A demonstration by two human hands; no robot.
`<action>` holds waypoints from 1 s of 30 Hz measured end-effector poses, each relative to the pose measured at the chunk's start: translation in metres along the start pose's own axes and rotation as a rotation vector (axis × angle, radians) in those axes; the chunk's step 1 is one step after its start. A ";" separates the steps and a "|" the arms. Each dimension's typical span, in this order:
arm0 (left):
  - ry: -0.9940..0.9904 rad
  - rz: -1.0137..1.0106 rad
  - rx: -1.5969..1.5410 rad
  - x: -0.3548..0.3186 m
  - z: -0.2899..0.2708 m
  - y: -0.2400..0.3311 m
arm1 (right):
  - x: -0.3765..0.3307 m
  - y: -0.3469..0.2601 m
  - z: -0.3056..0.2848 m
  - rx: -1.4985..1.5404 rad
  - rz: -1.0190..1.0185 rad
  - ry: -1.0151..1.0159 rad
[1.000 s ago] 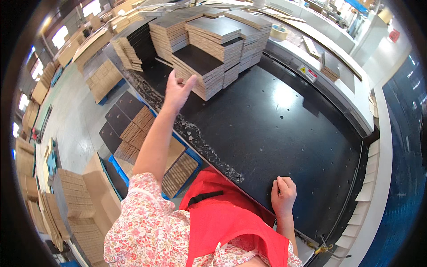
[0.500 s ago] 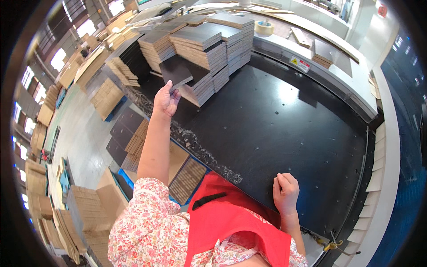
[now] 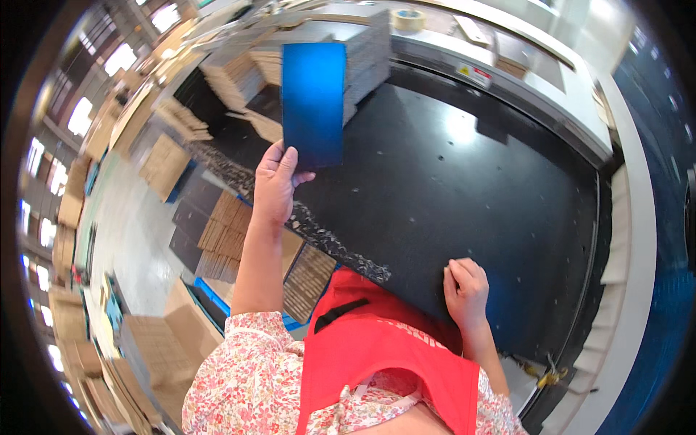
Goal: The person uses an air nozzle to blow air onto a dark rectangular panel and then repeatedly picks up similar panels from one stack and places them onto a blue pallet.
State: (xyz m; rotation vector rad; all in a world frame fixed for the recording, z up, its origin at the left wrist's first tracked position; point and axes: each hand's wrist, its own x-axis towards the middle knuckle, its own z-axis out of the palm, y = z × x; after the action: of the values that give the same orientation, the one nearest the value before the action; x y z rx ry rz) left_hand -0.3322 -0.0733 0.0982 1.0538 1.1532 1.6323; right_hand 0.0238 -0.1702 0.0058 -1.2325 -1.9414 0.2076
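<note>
My left hand [image 3: 278, 180] grips a flat rectangular board [image 3: 313, 105] by its lower left corner, thumb in front. The board is tilted up, and its smooth face shines blue. Behind it, stacks of dark-faced boards [image 3: 366, 54] with pale brown edges stand at the back of a black worktable [image 3: 428, 196], partly hidden by the raised piece. My right hand [image 3: 466, 291] rests near the front edge of this table with its fingers curled in; whether anything is inside them is hidden.
A white ledge with a warning label [image 3: 475, 74] borders the table's far side, carrying a roll of tape [image 3: 408, 19]. More boards [image 3: 221, 232] are piled on the floor to the left. A yellow fitting [image 3: 551, 377] sits by the near right corner.
The board in my left hand has come off the stacks and been tipped upright toward me. My right hand stays curled at about the same place.
</note>
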 end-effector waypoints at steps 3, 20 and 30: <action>-0.086 0.078 0.356 -0.005 0.043 -0.027 | 0.000 0.004 0.001 -0.001 -0.005 0.008; -0.649 0.750 0.895 -0.019 0.149 -0.115 | 0.042 0.067 -0.021 -0.557 -0.097 0.193; -0.278 0.568 1.050 0.025 0.110 -0.142 | 0.041 0.073 -0.015 -0.418 -0.022 0.218</action>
State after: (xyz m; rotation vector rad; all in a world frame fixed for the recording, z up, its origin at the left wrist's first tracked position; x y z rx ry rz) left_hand -0.2114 0.0067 -0.0104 2.3582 1.6404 1.1296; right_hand 0.0763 -0.1038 -0.0002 -1.4301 -1.8581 -0.3486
